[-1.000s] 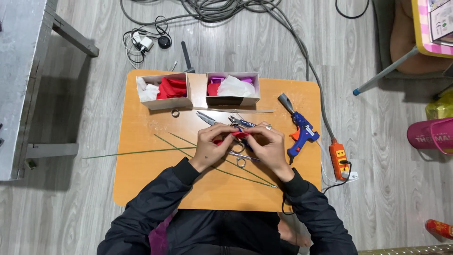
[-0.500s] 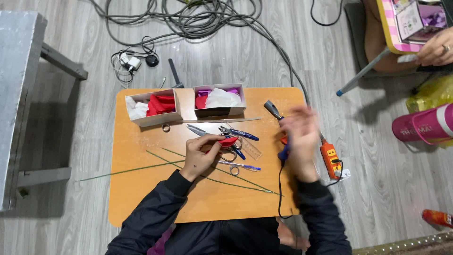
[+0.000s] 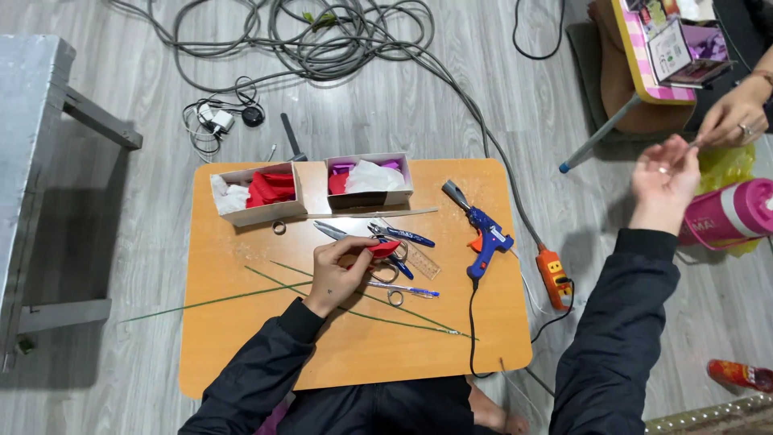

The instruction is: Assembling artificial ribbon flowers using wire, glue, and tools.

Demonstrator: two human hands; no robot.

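My left hand (image 3: pixel 336 272) rests on the orange table (image 3: pixel 241 346) and pinches a small red piece (image 3: pixel 383 248) between thumb and fingers. Just beyond it lie blue-handled pliers (image 3: pixel 403 235), scissors (image 3: pixel 390 271), a clear ruler (image 3: pixel 420 259) and a pen (image 3: pixel 412 289). Long green stems (image 3: pixel 217 301) cross the table under my forearm. My right hand (image 3: pixel 663 182) is stretched far out to the right, off the table, palm up and fingers extended. Its fingertips meet another person's hand (image 3: pixel 734 113), which holds something thin and small.
Two open cardboard boxes (image 3: pixel 259 211) (image 3: pixel 369 197) with red, white and purple material stand at the table's back. A blue glue gun (image 3: pixel 483 230) lies to the right, its cord running to an orange power strip (image 3: pixel 555 279). Cables (image 3: pixel 322 40), a pink bottle (image 3: pixel 729 213) and a metal bench (image 3: pixel 32 121) surround the table.
My right hand has left the red piece and swung off the table to the right, up to the other person's hand. The left hand stays holding the red piece.
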